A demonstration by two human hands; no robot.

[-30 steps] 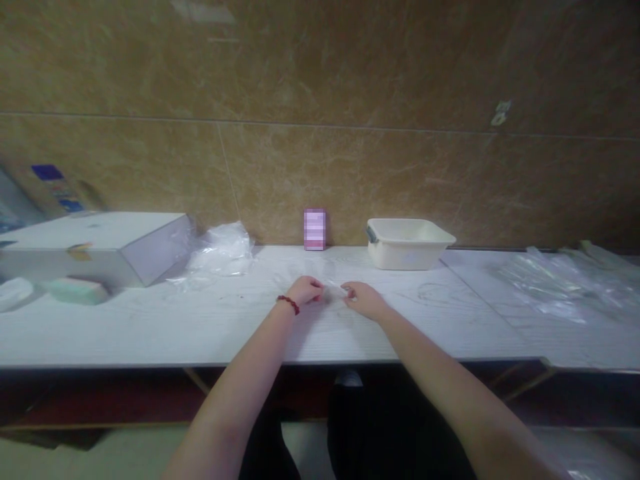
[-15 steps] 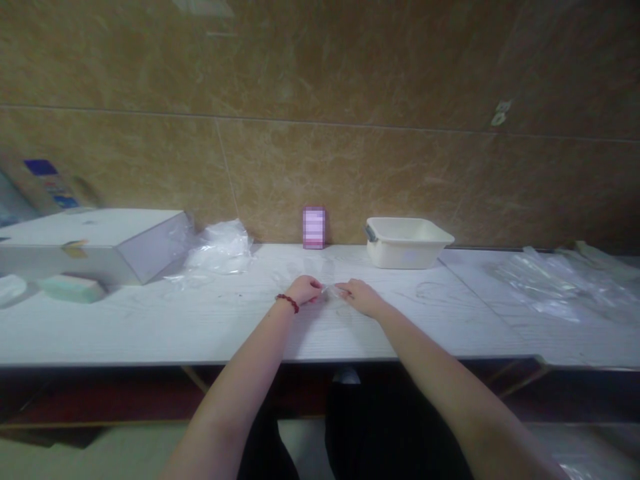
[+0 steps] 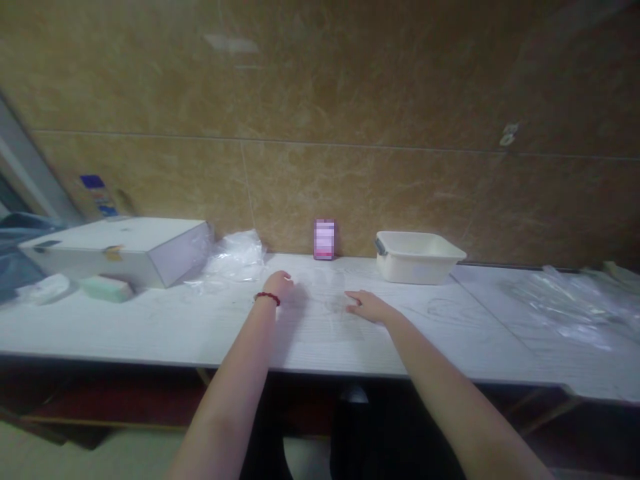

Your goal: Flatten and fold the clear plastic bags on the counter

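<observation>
Standing wider apart than before, left hand, right hand, clear plastic between, cannot tell either grip.

dim, hazy light; soft blur
</observation>
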